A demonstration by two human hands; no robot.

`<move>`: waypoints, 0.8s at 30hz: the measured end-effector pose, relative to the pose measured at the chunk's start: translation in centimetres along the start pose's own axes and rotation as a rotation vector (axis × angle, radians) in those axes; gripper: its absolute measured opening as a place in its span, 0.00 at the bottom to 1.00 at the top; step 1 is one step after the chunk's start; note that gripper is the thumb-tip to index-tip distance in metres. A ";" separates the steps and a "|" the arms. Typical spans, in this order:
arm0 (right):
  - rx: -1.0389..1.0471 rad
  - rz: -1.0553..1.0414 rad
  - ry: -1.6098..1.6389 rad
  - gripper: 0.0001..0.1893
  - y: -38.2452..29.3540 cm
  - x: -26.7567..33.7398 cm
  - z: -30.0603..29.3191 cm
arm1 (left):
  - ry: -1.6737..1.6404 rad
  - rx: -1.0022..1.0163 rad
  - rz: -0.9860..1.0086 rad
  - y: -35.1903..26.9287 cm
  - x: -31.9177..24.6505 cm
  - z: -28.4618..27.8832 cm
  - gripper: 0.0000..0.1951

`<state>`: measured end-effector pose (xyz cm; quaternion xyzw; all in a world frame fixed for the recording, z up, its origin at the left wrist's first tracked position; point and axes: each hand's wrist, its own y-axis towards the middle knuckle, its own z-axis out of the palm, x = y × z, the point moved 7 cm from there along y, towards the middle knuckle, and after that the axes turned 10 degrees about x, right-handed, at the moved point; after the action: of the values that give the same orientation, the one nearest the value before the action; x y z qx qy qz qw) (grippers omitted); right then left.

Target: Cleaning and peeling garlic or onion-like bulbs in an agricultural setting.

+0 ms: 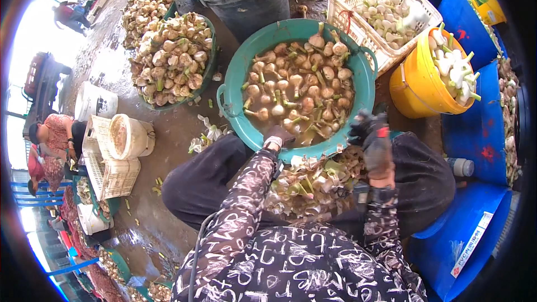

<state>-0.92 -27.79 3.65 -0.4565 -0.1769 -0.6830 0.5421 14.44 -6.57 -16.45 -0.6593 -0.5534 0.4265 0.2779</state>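
Before me stands a round green plastic tub (235, 71) of muddy water, full of garlic bulbs (295, 80) with cut stalks. My left hand (280, 135), in a dark glove, reaches over the near rim to the bulbs; its fingertips are hidden. At the tub's right front edge is my right hand (374, 144), gloved and blurred by motion, so its grasp is unclear. Garlic peelings (310, 188) lie heaped between my legs. A white plastic crate (356, 29) beyond the tub holds pale peeled bulbs (386, 19), with a blurred white shape (415, 14) over them.
A yellow bucket (413, 88) of peeled garlic stands at right, beside blue plastic containers (472, 134). Behind the tub is a black barrel (251, 4). Heaped unpeeled garlic (172, 54) fills a tub at left. Farther left, a person (58, 134) bends near white crates (121, 176).
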 end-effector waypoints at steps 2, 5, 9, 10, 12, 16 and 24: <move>-0.052 0.170 -0.305 0.25 0.2 -6.1 -1.4 | -0.203 0.081 0.287 0.0 1.2 0.6 0.34; -0.088 0.227 -0.815 0.25 0.0 -11.5 -2.8 | -0.087 -0.022 0.566 -6.3 -3.5 0.7 0.34; -0.025 0.320 -1.215 0.23 -0.5 -11.0 2.3 | 0.130 -0.095 0.569 -14.9 -5.1 -0.9 0.30; -0.010 0.271 -1.199 0.19 -0.7 -10.8 2.8 | 0.132 -0.184 0.642 -16.0 -5.3 -0.8 0.28; 0.059 0.229 -1.027 0.17 -1.0 -10.6 3.2 | 0.132 -0.232 0.707 -17.5 -5.5 -0.8 0.28; 0.186 0.158 -0.912 0.14 -1.9 -10.6 3.9 | 0.125 -0.240 0.796 -19.2 -4.9 -1.3 0.30; 0.253 0.580 0.054 0.22 -5.4 -12.4 6.6 | -0.657 0.029 0.818 -18.5 -1.5 0.5 0.29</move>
<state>-3.00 -13.89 -1.66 -0.3987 -0.1084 -0.4844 0.7711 4.85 -3.80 -0.80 -0.6490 -0.3026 0.6920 -0.0908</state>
